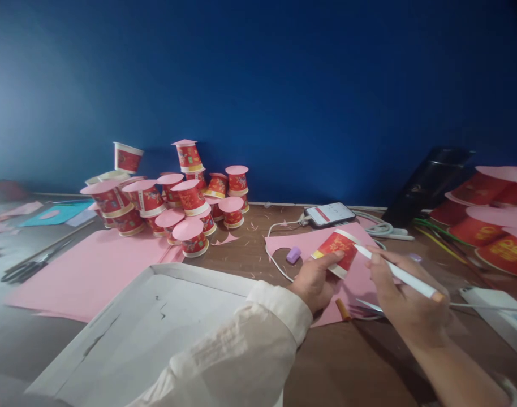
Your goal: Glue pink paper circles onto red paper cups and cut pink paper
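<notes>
Gripped a red paper cup [340,243] in the left fingers [330,260], a white pen [411,278] in the right fingers [379,275].
Held the cup above pink paper [303,239], pen tip at or near its end; saw no disc on it. Judged partway: found many stacked cups [194,198] topped with pink discs [188,229], at least one apparently bare.

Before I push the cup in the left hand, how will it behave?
The cup in the left hand looks like printed paper, so it's probably light and easily dented by a tight squeeze. Its sides taper, so if laid down it would likely roll in a curve.
</notes>
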A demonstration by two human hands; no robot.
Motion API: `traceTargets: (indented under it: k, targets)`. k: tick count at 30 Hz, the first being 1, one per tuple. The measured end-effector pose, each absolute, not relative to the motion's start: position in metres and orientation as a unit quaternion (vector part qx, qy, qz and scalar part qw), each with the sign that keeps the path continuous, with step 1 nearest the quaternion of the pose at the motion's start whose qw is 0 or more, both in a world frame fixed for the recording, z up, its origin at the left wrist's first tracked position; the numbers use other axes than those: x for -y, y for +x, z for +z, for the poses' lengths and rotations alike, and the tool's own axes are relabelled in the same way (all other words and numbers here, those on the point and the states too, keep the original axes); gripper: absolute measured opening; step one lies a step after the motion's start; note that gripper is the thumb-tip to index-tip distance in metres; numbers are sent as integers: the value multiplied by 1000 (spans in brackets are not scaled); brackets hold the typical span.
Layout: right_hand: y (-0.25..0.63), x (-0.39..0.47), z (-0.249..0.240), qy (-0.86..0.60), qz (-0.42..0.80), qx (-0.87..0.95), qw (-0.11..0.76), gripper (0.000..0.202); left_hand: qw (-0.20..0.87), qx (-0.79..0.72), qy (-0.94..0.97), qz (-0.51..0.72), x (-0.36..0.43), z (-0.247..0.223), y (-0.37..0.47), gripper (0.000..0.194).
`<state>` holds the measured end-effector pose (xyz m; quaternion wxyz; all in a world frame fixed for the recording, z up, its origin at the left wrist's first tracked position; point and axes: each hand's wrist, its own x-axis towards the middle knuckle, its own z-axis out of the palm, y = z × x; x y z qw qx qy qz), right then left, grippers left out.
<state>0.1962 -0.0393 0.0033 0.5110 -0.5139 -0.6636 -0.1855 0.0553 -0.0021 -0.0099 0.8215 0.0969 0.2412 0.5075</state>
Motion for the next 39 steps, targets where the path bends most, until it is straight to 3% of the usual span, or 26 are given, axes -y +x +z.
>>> traceTargets:
  k: [19, 26, 39]
  targets:
    - [195, 39, 1, -533, -146, 655, 515, 30, 815, -243, 113, 514, 4, -7, 55, 25]
    - [197, 38, 0, -539, -142, 654, 512, 33, 819, -227, 122, 513, 2, -12, 54, 36]
    - [195, 38, -3, -537, -134, 651, 520, 32, 817, -233, 126, 512, 3, -11, 54, 30]
